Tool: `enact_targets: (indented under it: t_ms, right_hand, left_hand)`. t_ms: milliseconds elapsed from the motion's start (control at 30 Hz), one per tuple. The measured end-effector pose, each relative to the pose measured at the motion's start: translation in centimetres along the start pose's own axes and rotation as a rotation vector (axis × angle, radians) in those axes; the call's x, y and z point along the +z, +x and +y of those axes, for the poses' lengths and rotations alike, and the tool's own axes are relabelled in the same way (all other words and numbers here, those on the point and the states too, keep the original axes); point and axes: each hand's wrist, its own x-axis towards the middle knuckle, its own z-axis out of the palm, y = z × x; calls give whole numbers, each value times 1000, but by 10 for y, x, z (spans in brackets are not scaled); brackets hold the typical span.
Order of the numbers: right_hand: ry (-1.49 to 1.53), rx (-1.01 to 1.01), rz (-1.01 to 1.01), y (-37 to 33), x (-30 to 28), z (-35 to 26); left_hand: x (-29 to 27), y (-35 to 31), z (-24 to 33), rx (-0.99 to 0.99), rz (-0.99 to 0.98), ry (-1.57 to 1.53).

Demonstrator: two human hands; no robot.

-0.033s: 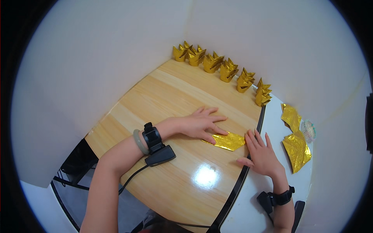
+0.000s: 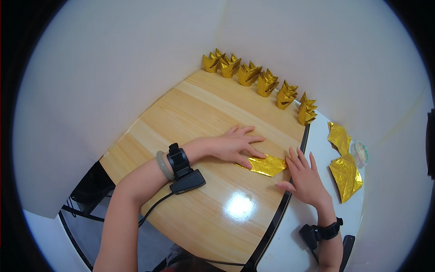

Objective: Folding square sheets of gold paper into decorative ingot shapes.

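Note:
A folded strip of shiny gold paper (image 2: 268,166) lies flat on the wooden tabletop between my hands. My left hand (image 2: 231,146) rests on the strip's left end with its fingers spread, thumb and fingertips on the paper. At the strip's right end is my right hand (image 2: 307,178), fingers stretched out and thumb apart. Its fingertips are beside the paper's edge; whether they touch it I cannot tell. The right hand reaches over the dark table edge.
Several folded gold paper crown shapes (image 2: 249,74) stand in a row along the far wall. To the right, gold paper sheets (image 2: 346,178) lie on a white surface (image 2: 297,222), near a clear round object (image 2: 360,154). Each wrist wears a black strapped device (image 2: 180,164); a cable trails from the left one.
My right hand's fingertips have shifted slightly away from me, toward the far side. The left hand and the gold strip stay in place.

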Motion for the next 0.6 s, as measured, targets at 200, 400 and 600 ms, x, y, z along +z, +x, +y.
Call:
enact_targets:
  t_ms: [200, 400, 600]
  right_hand:
    - [594, -106, 186, 26, -2, -17]
    - [606, -92, 191, 26, 2, -8]
    - [456, -159, 273, 26, 3, -8]
  left_hand:
    - [0, 1, -3, 96, 176, -41]
    - [-9, 1, 0, 115, 190, -199]
    - [-15, 5, 22, 179, 229, -71]
